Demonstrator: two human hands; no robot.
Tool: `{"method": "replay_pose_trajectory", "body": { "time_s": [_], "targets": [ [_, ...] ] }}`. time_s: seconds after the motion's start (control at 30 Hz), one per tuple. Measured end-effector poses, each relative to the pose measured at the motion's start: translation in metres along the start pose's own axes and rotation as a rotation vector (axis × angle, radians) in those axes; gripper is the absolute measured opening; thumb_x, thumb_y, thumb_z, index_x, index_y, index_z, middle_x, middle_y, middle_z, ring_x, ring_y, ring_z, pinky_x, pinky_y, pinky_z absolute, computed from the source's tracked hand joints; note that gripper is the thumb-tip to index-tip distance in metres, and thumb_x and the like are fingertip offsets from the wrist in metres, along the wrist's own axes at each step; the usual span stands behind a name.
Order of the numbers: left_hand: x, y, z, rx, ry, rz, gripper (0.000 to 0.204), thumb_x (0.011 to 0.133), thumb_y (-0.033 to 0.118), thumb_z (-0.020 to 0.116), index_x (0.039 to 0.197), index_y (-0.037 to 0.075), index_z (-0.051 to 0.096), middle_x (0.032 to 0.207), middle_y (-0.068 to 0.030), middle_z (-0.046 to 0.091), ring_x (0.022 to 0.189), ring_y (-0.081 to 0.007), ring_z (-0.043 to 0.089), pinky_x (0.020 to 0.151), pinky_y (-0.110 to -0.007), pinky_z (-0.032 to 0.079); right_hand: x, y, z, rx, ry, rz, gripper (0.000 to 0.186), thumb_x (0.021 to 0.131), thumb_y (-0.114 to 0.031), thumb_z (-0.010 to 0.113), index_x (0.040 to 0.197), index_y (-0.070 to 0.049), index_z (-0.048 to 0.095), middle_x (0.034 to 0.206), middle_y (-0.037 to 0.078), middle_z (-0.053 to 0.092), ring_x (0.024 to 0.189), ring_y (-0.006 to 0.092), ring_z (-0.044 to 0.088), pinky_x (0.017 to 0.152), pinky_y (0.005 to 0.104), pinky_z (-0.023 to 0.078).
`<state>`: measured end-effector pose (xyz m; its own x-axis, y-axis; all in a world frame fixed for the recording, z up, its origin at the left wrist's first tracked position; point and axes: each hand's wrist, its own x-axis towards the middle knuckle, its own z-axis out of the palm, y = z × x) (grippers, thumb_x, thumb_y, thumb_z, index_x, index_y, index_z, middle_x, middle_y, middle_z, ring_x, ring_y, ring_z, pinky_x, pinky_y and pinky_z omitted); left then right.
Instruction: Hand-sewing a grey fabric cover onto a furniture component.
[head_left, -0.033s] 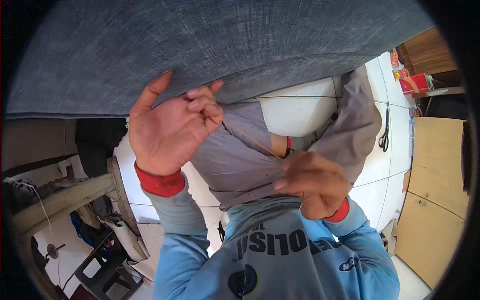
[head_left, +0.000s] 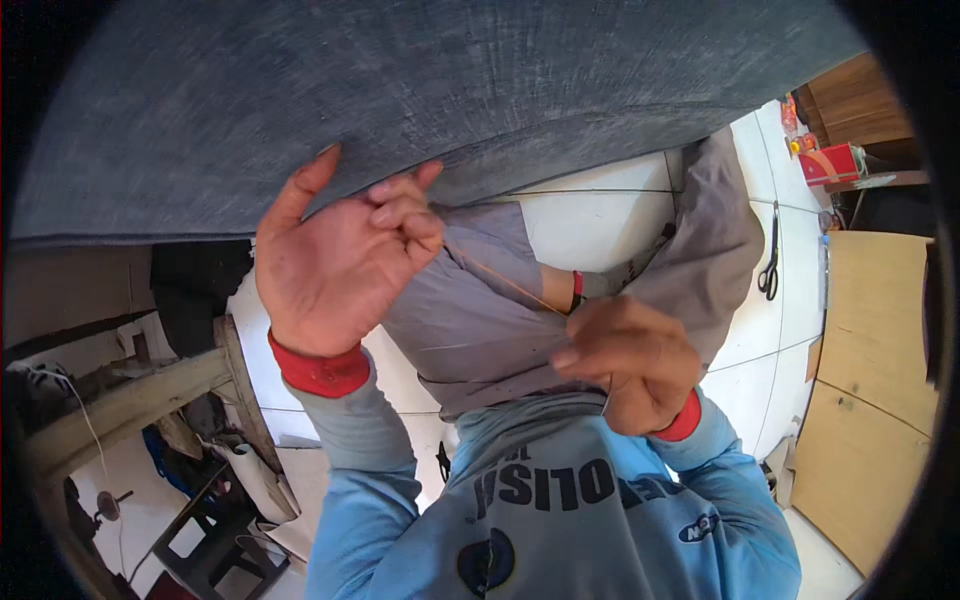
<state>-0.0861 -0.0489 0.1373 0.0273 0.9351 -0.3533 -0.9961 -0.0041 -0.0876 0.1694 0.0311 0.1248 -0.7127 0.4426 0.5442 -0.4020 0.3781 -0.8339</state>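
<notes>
Orange thread (head_left: 518, 289): long axis slanting from my left hand (head_left: 340, 262), thumb spread, down rightward to my right hand (head_left: 640, 365), grip: cannot tell.

The floor (head_left: 590, 225) is made of big, shiny white tiles with thin dark lines between them. On the right side is a light yellow-brown wooden cupboard (head_left: 870, 340) with a thin line across its front. Above it is a darker brown wooden board (head_left: 855, 105). On the left is a rough old wooden frame (head_left: 140, 400), with a dark stool (head_left: 215, 556) below it. Light shines brightly on the right-hand tiles.
</notes>
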Motion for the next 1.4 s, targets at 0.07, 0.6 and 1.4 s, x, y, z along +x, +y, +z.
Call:
{"method": "replay_pose_trajectory", "body": {
  "time_s": [0.07, 0.6, 1.4],
  "targets": [
    [-0.001, -0.002, -0.004, 0.012, -0.018, -0.014, 0.071, 0.096, 0.028, 0.053, 0.139, -0.017, 0.019, 0.091, -0.0073, 0.044, 0.083, -0.0191, 0.046, 0.089, -0.037, 0.036, 0.003, 0.002, -0.002, 0.000, 0.014, 0.141, 0.019, 0.091, 0.001, 0.053, 0.100, 0.003, 0.070, 0.082, 0.013, 0.067, 0.073, 0.0209, 0.061, 0.069, 0.0339, 0.051],
    [0.084, -0.034, -0.116, 2.137, 0.485, 1.640, 0.032, 0.079, 0.012, 0.078, 0.110, 0.012, 0.071, 0.079, -0.0016, 0.061, 0.071, -0.0190, 0.058, 0.067, -0.032, 0.045, 0.034, 0.014, -0.042, -0.504, 0.200, 0.080, 0.031, 0.083, 0.002, 0.060, 0.111, 0.001, 0.071, 0.085, 0.009, 0.056, 0.076, 0.0171, 0.051, 0.070, 0.0261, 0.041],
    [0.075, -0.014, -0.059, 2.903, 0.280, 1.641, 0.014, 0.084, 0.030, 0.074, 0.083, 0.018, 0.066, 0.057, -0.0019, 0.060, 0.052, -0.0196, 0.060, 0.051, -0.033, 0.044, 0.007, 0.004, -0.073, -0.426, 0.375, -0.005, 0.030, 0.096, -0.006, 0.049, 0.117, 0.010, 0.061, 0.090, 0.008, 0.049, 0.073, 0.0118, 0.043, 0.062, 0.0248, 0.036]
  ]
}}
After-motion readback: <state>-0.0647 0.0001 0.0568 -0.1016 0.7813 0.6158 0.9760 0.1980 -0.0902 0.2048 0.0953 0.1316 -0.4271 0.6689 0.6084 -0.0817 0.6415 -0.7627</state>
